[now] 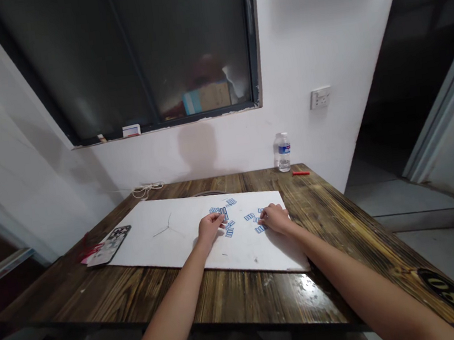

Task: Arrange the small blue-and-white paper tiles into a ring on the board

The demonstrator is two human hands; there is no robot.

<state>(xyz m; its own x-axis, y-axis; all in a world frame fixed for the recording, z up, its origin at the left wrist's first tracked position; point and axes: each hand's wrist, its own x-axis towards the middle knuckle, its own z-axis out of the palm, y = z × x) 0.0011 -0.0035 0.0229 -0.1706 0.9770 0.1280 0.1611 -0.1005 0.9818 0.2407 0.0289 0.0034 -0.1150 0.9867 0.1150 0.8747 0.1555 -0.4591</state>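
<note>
A white board (183,220) lies on the wooden table, with small flat blue-and-white striped pieces scattered over its right half. My left hand (211,229) is closed, thumb and fingers pinched at a darker blue-striped piece (224,213) that seems lifted off the board. Around its fingertips lie more pieces, one cluster (231,202) just beyond and another (229,231) close in front. My right hand (274,218) is bent down over the board's right side, its fingertips pressed together among pieces (250,216). Whatever those fingers hold is too small to tell. Dark lines forming a three-armed mark (168,227) show on the board's left half.
A patterned flat case (113,245) overlaps the board's left end, with red strips beside it. Toward the wall are a white cable (146,189), a water bottle (284,152) and a red pen-like stick (301,173). The wooden table (330,223) extends right.
</note>
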